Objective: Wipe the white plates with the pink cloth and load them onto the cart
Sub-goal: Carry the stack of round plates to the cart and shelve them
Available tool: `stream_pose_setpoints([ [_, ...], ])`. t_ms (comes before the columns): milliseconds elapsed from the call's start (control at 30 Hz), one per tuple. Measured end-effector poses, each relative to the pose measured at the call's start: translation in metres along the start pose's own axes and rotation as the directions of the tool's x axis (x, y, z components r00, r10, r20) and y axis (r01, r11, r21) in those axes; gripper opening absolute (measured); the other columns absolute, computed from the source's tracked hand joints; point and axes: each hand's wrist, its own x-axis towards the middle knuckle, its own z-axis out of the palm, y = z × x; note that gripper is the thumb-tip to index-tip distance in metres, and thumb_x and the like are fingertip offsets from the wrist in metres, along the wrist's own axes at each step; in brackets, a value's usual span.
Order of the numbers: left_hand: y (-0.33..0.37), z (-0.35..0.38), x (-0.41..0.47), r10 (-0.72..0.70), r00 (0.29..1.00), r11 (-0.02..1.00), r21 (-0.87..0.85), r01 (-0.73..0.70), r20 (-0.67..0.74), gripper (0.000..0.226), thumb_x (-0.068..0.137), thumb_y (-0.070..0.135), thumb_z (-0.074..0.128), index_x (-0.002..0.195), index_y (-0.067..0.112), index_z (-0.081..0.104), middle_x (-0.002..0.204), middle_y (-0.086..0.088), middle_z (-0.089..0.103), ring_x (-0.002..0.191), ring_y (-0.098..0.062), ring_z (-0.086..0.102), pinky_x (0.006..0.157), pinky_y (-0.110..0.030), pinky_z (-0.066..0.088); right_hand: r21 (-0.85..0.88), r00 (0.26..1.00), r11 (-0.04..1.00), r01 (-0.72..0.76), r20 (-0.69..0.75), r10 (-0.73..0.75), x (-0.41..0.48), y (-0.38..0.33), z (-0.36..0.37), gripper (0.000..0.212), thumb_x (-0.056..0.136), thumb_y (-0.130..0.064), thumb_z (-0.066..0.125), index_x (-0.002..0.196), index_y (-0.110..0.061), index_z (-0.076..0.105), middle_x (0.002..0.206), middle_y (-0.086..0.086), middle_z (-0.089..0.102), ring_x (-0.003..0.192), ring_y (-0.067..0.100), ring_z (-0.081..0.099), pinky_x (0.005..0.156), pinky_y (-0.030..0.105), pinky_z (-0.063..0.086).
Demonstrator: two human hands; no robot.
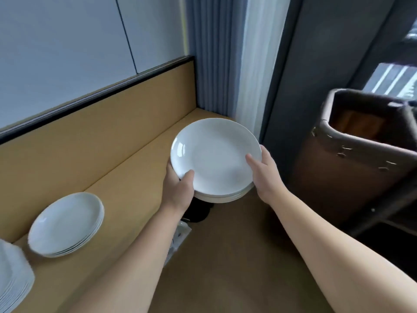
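I hold a stack of several white plates (214, 157) in the air past the counter's right end. My left hand (179, 188) grips the stack's near-left rim, thumb on top. My right hand (262, 172) grips the right rim, thumb on the top plate. A second stack of white plates (65, 224) sits on the wooden counter (126, 168) at the left. A third stack (13, 279) shows at the bottom left corner. The brown cart (352, 154) stands to the right. No pink cloth is in view.
A wall with a dark ledge (90, 96) backs the counter. Blue and white curtains (228, 53) hang behind the held plates. The wooden floor (225, 256) lies below, with a dark object (198, 211) and a white bag (180, 236) beside the counter edge.
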Motion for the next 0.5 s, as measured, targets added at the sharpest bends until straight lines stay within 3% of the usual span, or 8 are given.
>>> stream_pose_setpoints([
  [100,0.008,0.057,-0.032,0.052,0.989,0.998,-0.027,-0.049,0.138,0.052,0.079,0.017,0.052,0.129,0.031,0.048,0.117,0.018,0.061,0.110,0.000,0.057,0.089,-0.021,0.046,-0.008,0.991,1.000,0.020,-0.132,-0.021,-0.036,-0.004,-0.069,0.039,0.085,-0.031,0.056,0.123,-0.031,0.054,0.118,-0.001,0.064,0.108,0.019,0.064,0.095,0.048,0.052],
  [167,0.009,0.093,-0.056,0.071,0.974,0.997,-0.038,-0.064,0.216,0.045,0.079,0.017,0.052,0.121,0.032,0.052,0.115,0.014,0.064,0.111,-0.007,0.059,0.090,-0.024,0.048,-0.011,0.979,1.000,0.024,-0.204,-0.026,-0.063,-0.006,-0.115,0.031,0.089,-0.029,0.055,0.120,-0.033,0.055,0.117,-0.002,0.064,0.107,0.018,0.064,0.094,0.048,0.053],
  [267,0.008,0.152,-0.098,0.086,0.924,0.996,-0.017,-0.085,0.374,0.053,0.078,0.024,0.053,0.130,0.026,0.051,0.119,0.008,0.065,0.113,-0.012,0.060,0.096,-0.034,0.051,-0.027,0.951,0.999,0.036,-0.308,-0.043,-0.112,-0.006,-0.187,0.030,0.088,-0.030,0.054,0.118,-0.030,0.055,0.116,0.000,0.065,0.106,0.020,0.064,0.093,0.049,0.054],
  [400,0.005,0.236,-0.178,0.077,0.883,0.997,-0.036,-0.068,0.463,0.040,0.087,0.014,0.055,0.125,0.025,0.050,0.115,0.008,0.065,0.109,-0.010,0.061,0.098,-0.037,0.051,-0.032,0.912,0.999,0.039,-0.408,-0.048,-0.188,0.003,-0.290,0.035,0.091,-0.028,0.055,0.125,-0.027,0.054,0.117,0.000,0.064,0.107,0.019,0.064,0.093,0.049,0.053],
  [500,-0.002,0.297,-0.238,0.038,0.834,0.999,-0.012,-0.038,0.550,0.053,0.081,0.024,0.054,0.134,0.025,0.048,0.120,0.008,0.065,0.113,-0.013,0.060,0.099,-0.042,0.050,-0.034,0.882,0.999,0.002,-0.470,-0.017,-0.242,0.011,-0.366,0.039,0.086,-0.035,0.056,0.124,-0.030,0.054,0.119,-0.002,0.065,0.109,0.019,0.064,0.095,0.049,0.052],
])
